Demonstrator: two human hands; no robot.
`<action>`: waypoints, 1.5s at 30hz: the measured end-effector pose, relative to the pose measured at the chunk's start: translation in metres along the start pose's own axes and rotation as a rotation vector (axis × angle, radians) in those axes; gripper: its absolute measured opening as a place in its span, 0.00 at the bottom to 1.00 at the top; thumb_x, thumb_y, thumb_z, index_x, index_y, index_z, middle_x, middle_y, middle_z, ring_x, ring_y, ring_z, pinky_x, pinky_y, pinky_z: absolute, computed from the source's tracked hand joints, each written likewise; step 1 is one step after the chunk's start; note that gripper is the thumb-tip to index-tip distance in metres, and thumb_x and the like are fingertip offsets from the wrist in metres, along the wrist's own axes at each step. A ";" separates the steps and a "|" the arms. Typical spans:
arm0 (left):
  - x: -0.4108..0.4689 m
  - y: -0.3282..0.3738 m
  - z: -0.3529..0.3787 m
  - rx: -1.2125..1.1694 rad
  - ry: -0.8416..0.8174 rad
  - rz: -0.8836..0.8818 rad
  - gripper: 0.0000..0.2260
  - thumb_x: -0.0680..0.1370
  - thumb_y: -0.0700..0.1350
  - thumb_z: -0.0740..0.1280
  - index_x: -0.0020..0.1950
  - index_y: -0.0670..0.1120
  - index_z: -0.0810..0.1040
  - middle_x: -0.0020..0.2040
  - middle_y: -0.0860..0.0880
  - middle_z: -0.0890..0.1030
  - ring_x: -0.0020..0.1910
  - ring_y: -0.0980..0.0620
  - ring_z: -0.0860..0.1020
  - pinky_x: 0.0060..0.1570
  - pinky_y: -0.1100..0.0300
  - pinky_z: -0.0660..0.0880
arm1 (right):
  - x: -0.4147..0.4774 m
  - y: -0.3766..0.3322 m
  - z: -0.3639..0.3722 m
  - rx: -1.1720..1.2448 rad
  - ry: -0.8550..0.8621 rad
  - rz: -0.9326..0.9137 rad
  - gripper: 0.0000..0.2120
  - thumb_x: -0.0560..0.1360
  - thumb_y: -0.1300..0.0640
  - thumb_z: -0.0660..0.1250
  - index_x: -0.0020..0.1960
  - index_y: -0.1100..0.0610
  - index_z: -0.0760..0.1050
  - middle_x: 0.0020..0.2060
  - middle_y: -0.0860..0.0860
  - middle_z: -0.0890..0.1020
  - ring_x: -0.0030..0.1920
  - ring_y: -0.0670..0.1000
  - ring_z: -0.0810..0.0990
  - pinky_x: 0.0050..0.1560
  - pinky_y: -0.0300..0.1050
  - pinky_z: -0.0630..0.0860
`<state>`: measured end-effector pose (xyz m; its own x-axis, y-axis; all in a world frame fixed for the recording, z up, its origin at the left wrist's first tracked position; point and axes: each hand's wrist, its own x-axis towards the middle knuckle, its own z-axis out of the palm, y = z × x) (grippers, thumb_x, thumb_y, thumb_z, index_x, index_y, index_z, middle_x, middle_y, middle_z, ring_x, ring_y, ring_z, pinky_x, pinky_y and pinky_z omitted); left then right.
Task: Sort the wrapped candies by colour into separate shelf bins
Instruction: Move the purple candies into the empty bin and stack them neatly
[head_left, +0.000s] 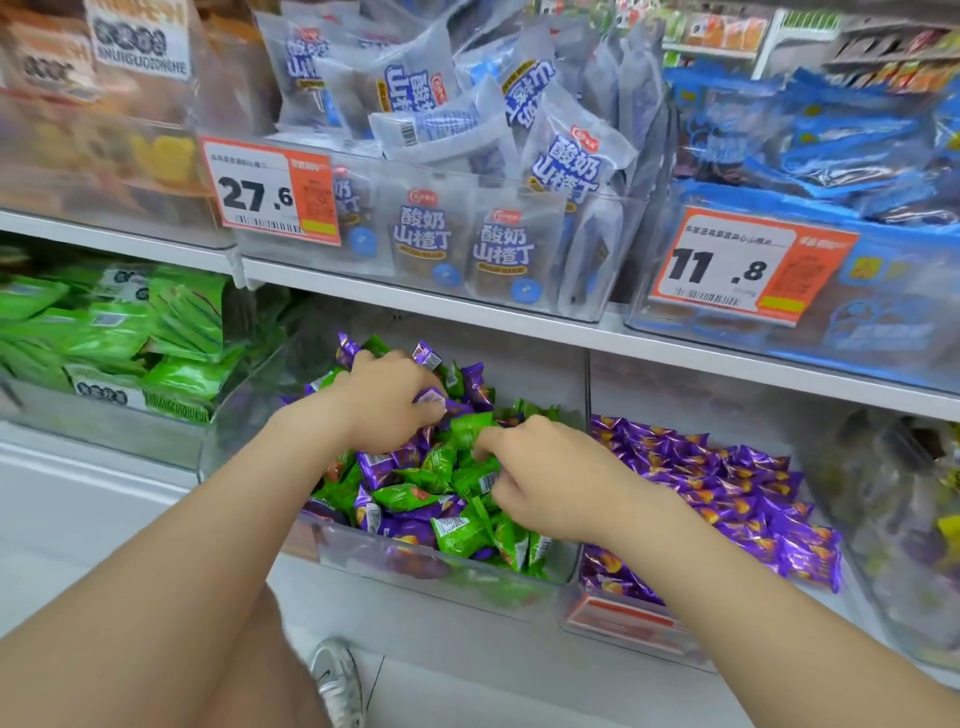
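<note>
Hands close together, both down in the mixed bin (441, 571): left hand (384, 400) gripped purple candies (430, 399), right hand (535, 478) curled among green candies (457, 530), hold unclear. Purple bin (623, 621) sat just right of the right hand, the nearer one; the left would have to cross.

Brightly lit shop shelving.
White shelf board (467, 304) crosses at 12 o'clock, with blue-white packets (426, 228) and orange price tags (270, 192); green packs (104, 332) at 9 o'clock; pale floor (426, 691) at 6.
</note>
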<state>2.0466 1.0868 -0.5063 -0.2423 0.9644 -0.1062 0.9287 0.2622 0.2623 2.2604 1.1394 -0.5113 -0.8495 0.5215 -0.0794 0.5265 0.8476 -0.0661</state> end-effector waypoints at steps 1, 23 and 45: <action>-0.006 0.004 -0.003 -0.029 0.009 -0.001 0.11 0.84 0.57 0.62 0.62 0.57 0.81 0.57 0.47 0.73 0.64 0.41 0.70 0.66 0.41 0.71 | 0.001 0.002 0.002 0.050 0.062 -0.008 0.18 0.79 0.57 0.60 0.67 0.50 0.75 0.52 0.56 0.82 0.55 0.61 0.82 0.49 0.53 0.79; -0.045 0.131 0.012 -1.229 -0.195 0.121 0.07 0.80 0.42 0.72 0.56 0.45 0.87 0.50 0.41 0.87 0.44 0.49 0.83 0.43 0.57 0.81 | -0.114 0.070 -0.026 1.489 0.518 0.382 0.20 0.66 0.63 0.75 0.57 0.54 0.81 0.44 0.53 0.87 0.44 0.54 0.81 0.52 0.58 0.74; -0.029 0.234 0.073 -0.667 -0.061 0.415 0.14 0.73 0.45 0.79 0.55 0.60 0.85 0.51 0.63 0.86 0.23 0.53 0.72 0.37 0.51 0.82 | -0.184 0.235 0.034 -0.027 -0.118 0.463 0.19 0.69 0.61 0.74 0.34 0.46 0.66 0.34 0.44 0.70 0.41 0.56 0.74 0.41 0.46 0.71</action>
<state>2.2919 1.1173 -0.5122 0.1208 0.9895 0.0792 0.5705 -0.1345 0.8102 2.5416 1.2392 -0.5457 -0.5153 0.8317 -0.2070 0.8465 0.5316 0.0284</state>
